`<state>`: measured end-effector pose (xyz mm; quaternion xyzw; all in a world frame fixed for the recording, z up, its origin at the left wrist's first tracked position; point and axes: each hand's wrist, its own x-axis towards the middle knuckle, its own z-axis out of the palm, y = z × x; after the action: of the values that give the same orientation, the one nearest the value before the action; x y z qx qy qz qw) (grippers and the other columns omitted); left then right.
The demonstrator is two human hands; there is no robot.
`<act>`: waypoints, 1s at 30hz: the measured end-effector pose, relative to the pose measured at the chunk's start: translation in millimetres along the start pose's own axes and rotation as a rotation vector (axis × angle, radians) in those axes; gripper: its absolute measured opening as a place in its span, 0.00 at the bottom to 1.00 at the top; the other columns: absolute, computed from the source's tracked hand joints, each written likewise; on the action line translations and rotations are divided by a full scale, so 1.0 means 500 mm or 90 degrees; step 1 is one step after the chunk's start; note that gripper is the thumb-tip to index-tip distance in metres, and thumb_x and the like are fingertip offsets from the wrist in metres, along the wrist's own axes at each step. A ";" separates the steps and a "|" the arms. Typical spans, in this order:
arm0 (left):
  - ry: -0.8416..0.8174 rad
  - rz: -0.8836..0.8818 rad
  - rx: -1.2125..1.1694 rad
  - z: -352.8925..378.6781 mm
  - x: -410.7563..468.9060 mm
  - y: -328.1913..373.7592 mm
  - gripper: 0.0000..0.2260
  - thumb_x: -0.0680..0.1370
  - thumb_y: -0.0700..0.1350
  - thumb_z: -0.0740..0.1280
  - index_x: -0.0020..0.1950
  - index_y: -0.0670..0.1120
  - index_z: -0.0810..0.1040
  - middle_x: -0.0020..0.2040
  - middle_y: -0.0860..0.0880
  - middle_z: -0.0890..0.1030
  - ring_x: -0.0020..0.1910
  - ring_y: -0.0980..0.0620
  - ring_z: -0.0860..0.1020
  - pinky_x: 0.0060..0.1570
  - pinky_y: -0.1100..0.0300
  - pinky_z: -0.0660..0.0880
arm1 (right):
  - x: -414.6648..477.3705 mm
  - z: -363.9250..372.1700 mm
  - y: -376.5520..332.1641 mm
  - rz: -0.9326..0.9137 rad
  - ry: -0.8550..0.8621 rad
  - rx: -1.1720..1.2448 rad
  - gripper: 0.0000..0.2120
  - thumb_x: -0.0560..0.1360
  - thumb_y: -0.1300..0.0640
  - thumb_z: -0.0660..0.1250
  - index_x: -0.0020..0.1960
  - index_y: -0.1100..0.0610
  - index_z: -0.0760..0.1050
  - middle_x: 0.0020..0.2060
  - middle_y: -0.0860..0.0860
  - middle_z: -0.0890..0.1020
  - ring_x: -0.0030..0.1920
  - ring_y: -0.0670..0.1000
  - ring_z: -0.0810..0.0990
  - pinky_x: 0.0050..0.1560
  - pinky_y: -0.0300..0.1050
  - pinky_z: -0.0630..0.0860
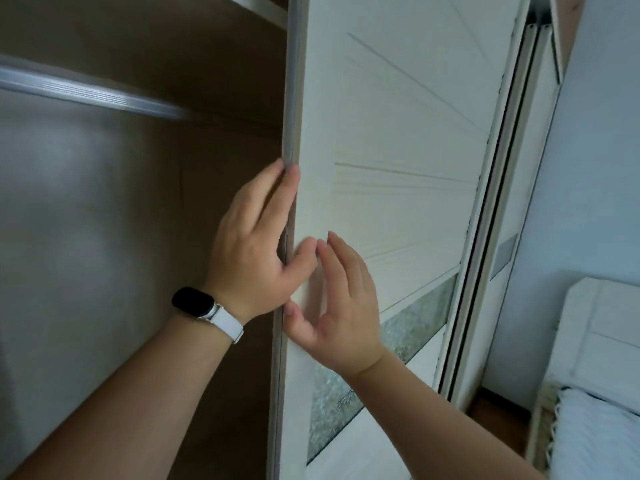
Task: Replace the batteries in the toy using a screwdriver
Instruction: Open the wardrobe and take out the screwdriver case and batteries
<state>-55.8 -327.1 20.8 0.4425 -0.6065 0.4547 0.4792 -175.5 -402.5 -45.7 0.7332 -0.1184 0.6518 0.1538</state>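
At the door edge: my left hand (256,237) grips the upright edge of the sliding door (398,133), with the fingers hooked on the edge and the thumb pressed on the front face.
On the door face: my right hand (341,306) lies flat with straight fingers, just beside the left thumb. Its own thumb touches the edge lower down.
Toy location: not in view. No toy, screwdriver or batteries appear anywhere, and I cannot tell whether they lie inside the wardrobe (104,237).
Governing relation: the door edge runs top to bottom and the door travels sideways along its track (502,168). The open wardrobe lies to the left of the edge; both hands sit at the edge itself.
Nearer hand: the left hand is on the opening side, so I judge it better placed to reach in.
Direction of travel: I cannot tell whether the door is opening or closing.
Hidden or unclear: the wardrobe interior is blurred, and only a metal rail (86,91) can be made out. My left forearm covers the lower part.
Other items: a watch (192,301) on the left wrist; a bed (595,341) at lower right, cut off by the frame.
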 end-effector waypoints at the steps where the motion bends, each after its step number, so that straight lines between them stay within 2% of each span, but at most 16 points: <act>1: 0.001 0.007 -0.008 0.018 0.001 -0.001 0.30 0.77 0.50 0.65 0.75 0.39 0.63 0.73 0.40 0.65 0.71 0.41 0.68 0.70 0.55 0.66 | -0.003 0.001 0.017 -0.008 -0.002 -0.003 0.32 0.71 0.43 0.67 0.63 0.68 0.76 0.61 0.63 0.79 0.65 0.60 0.76 0.60 0.57 0.75; 7: 0.007 0.043 -0.061 0.131 0.012 -0.006 0.29 0.80 0.51 0.61 0.76 0.38 0.60 0.75 0.36 0.62 0.75 0.41 0.64 0.74 0.59 0.60 | -0.021 0.014 0.123 -0.006 -0.014 -0.011 0.34 0.74 0.41 0.62 0.64 0.69 0.75 0.62 0.65 0.78 0.67 0.63 0.74 0.60 0.58 0.74; 11: 0.013 0.079 -0.094 0.206 0.026 -0.007 0.29 0.80 0.53 0.59 0.75 0.36 0.60 0.75 0.34 0.62 0.76 0.45 0.60 0.75 0.59 0.59 | -0.030 0.024 0.190 -0.018 0.011 -0.010 0.33 0.75 0.42 0.59 0.67 0.67 0.70 0.63 0.67 0.76 0.68 0.64 0.73 0.62 0.59 0.73; 14: 0.017 0.099 -0.110 0.265 0.033 -0.007 0.30 0.80 0.53 0.59 0.75 0.35 0.59 0.75 0.34 0.60 0.77 0.47 0.58 0.75 0.57 0.58 | -0.035 0.030 0.241 -0.024 0.029 -0.013 0.32 0.76 0.42 0.57 0.67 0.66 0.67 0.63 0.68 0.75 0.68 0.64 0.73 0.62 0.60 0.74; 20: -0.015 0.127 -0.120 0.378 0.049 -0.001 0.30 0.80 0.54 0.57 0.76 0.37 0.57 0.76 0.34 0.58 0.77 0.44 0.57 0.74 0.54 0.59 | -0.041 0.039 0.348 -0.013 0.037 -0.026 0.32 0.78 0.41 0.53 0.68 0.67 0.67 0.64 0.69 0.73 0.68 0.64 0.72 0.62 0.62 0.73; 26: -0.024 0.139 -0.128 0.500 0.062 0.013 0.30 0.81 0.56 0.54 0.78 0.42 0.51 0.77 0.37 0.55 0.79 0.44 0.56 0.74 0.45 0.62 | -0.050 0.046 0.467 -0.021 0.031 -0.054 0.32 0.79 0.41 0.51 0.68 0.68 0.66 0.64 0.70 0.73 0.68 0.66 0.72 0.61 0.63 0.73; 30: -0.030 0.150 -0.124 0.575 0.072 0.027 0.29 0.81 0.55 0.55 0.77 0.40 0.54 0.77 0.37 0.55 0.76 0.39 0.61 0.72 0.43 0.63 | -0.056 0.047 0.544 -0.024 0.020 -0.069 0.32 0.80 0.42 0.50 0.68 0.68 0.64 0.63 0.71 0.73 0.68 0.67 0.71 0.63 0.64 0.72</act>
<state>-125.6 -608.7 18.1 0.3304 -0.7064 0.4364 0.4487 -259.4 -663.7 -56.6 0.7153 -0.1370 0.6530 0.2075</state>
